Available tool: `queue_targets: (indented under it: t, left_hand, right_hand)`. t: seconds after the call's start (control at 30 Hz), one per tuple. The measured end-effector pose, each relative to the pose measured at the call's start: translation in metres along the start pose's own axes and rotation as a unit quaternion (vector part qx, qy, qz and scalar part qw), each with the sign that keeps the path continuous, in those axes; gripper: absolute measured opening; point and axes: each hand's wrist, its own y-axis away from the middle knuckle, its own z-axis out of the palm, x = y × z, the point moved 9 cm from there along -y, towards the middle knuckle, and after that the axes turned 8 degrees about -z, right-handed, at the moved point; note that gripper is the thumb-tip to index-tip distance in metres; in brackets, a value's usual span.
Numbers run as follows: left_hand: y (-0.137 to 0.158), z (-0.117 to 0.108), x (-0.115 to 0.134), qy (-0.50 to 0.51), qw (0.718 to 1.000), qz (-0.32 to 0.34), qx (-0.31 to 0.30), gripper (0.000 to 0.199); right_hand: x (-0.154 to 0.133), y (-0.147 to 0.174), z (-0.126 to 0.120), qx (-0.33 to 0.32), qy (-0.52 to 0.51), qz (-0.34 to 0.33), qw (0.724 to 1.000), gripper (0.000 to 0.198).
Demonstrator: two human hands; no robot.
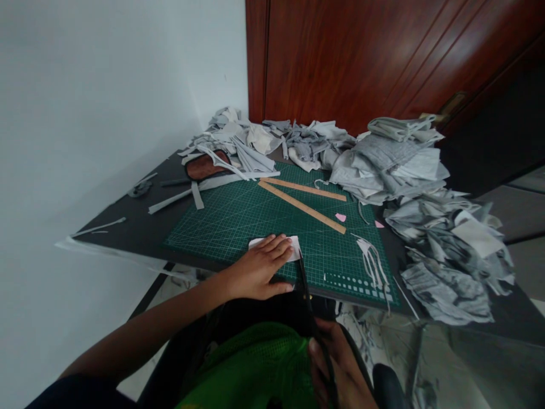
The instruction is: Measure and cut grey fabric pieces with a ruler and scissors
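Observation:
My left hand (264, 267) lies flat with its fingers stretched out, pressing a small white piece (295, 245) onto the green cutting mat (225, 218). Whether that piece is paper or cloth I cannot tell. Below the table's front edge, my right hand (336, 363) is closed round the handles of dark scissors (307, 295). The blades point away from me, and their tip is at the right end of the white piece. The thumb of my left hand is near the blades.
Two wooden rulers (302, 205) lie in a V on the mat. Heaped grey and white cloth (383, 165) lines the back and right of the table. A brown pad with a dark border (208, 166) lies at the left. Thin white strips (372, 261) rest at the mat's right side.

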Motion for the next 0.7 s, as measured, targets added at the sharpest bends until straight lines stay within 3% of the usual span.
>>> queue_targets:
  t: [0.33, 0.7]
  left_hand:
    - [0.002, 0.000, -0.002, 0.015, 1.000, 0.007, -0.004, 0.080]
    - [0.001, 0.001, -0.001, 0.002, 1.000, 0.001, -0.024, 0.089]
  right_hand:
    - [0.003, 0.001, -0.013, 0.019, -0.012, 0.008, 1.000, 0.067]
    - [0.001, -0.002, -0.008, 0.003, -0.016, -0.004, 1.000, 0.067]
